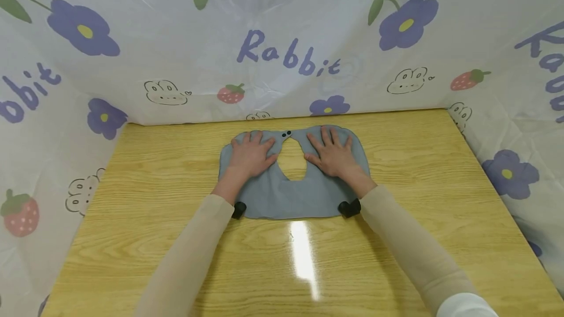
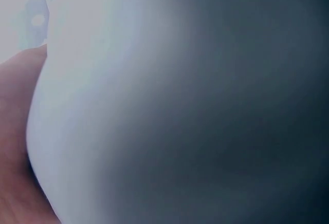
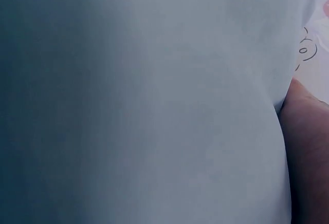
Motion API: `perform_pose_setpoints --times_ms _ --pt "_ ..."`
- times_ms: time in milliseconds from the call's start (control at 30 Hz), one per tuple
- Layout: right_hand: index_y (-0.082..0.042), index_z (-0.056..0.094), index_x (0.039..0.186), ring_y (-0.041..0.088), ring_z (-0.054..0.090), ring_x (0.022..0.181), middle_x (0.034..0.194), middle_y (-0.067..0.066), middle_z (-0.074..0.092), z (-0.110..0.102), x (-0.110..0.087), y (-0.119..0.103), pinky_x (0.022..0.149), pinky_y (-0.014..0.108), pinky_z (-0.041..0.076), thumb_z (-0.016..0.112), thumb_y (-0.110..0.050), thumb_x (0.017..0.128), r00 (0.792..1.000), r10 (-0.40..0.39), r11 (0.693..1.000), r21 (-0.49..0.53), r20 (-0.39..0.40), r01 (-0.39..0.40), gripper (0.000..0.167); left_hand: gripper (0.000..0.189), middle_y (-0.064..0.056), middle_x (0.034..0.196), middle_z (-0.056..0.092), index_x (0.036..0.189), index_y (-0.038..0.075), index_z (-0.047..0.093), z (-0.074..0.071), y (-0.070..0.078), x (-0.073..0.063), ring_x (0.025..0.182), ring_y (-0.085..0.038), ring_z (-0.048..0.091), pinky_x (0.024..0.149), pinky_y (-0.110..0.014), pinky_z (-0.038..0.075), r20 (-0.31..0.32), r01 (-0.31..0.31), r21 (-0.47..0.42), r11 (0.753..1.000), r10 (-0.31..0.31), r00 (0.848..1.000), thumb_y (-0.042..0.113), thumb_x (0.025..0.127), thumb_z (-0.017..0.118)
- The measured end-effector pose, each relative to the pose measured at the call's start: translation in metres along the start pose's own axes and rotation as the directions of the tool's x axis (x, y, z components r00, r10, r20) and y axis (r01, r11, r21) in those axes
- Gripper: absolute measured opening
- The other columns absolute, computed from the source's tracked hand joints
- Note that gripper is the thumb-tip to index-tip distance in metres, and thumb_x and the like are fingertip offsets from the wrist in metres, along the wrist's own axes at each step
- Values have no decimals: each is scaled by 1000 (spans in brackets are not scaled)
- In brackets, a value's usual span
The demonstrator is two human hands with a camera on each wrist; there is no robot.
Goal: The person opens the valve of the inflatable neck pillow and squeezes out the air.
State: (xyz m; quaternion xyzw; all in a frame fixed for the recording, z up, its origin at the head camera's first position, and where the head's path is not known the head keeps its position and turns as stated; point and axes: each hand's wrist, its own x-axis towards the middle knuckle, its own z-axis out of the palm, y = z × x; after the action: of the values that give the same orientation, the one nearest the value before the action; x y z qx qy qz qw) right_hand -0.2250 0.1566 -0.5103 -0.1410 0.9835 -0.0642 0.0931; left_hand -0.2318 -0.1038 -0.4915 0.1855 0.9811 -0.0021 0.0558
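A grey-blue cloth bib (image 1: 288,200) lies spread out on the wooden table, its neck opening showing the wood beneath. Two small dark snaps (image 1: 286,134) sit at the top of the opening, where the neck ends come together. My left hand (image 1: 252,155) rests on the bib's left half with fingers spread and pointing away. On the right half my right hand (image 1: 332,154) lies the same way. Both wrist views are filled mostly by the blurred bib cloth (image 2: 154,106), with part of the hand at the edge.
Wooden tabletop (image 1: 154,180) extends around the bib, with a bright reflection in front of it. Behind and at both sides hangs a white sheet (image 1: 291,9) printed with flowers, rabbits and strawberries. A black wrist camera (image 1: 350,208) overlaps the bib's lower right corner.
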Motion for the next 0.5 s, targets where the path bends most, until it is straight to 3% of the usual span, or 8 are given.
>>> perform_pose_setpoints --times_ms 267,500 --pt "-28 10 167 41 -6 155 171 17 -4 0 1 2 110 80 1 29 -64 106 1000 -3 1000 -5 6 3 73 61 -16 163 33 159 25 42 -3 0 0 147 -49 26 106 -77 25 16 -3 -26 1000 3 1000 54 106 46" --pt "-27 13 167 41 0 156 171 17 0 -2 -2 3 111 80 5 31 -63 106 1000 -8 1000 -9 -18 8 73 64 -17 165 30 159 21 42 -12 -2 -5 151 -48 19 110 -78 16 27 6 -116 993 -3 1000 54 105 49"
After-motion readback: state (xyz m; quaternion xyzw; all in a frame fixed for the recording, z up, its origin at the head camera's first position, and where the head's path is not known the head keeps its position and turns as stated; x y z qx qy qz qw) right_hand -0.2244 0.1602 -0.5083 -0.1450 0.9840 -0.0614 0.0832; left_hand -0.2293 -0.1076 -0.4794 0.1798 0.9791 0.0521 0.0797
